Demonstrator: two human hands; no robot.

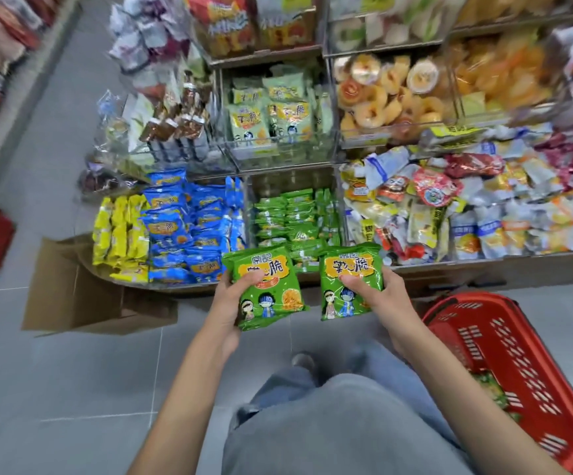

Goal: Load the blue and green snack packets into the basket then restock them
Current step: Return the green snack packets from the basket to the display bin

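Green glossy plastic: two snack packets, one in each hand, are held side by side just in front of the bottom shelf, printed faces up towards the person.
Left hand (232,303): curled round the left packet (271,293), with the thumb across the front and the fingers behind.
Right hand (381,293): the same pinch on the right packet (350,269), thumb pressing near the middle of the front and fingers hidden behind.
Weight: light, I'd say, as each one sits easily in a one-handed pinch.
Feel: a soft, puffed wrapper with a shine to it, so probably slippery. The snack inside is likely brittle, and a hard squeeze could crush it.
Where to hold: flat across the middle, thumb on one face and fingers on the other, or by the crimped top seam rather than a corner.
Shelf stock: green packets (288,214) lie stacked in the bin straight ahead, and blue packets (182,228) fill the bin just to its left.
Basket (518,365): red, slotted, on the floor at the person's right. Something green lies inside, too blurred to name.
Stage: whether these two are going into the basket or back onto the shelf, I cannot tell.
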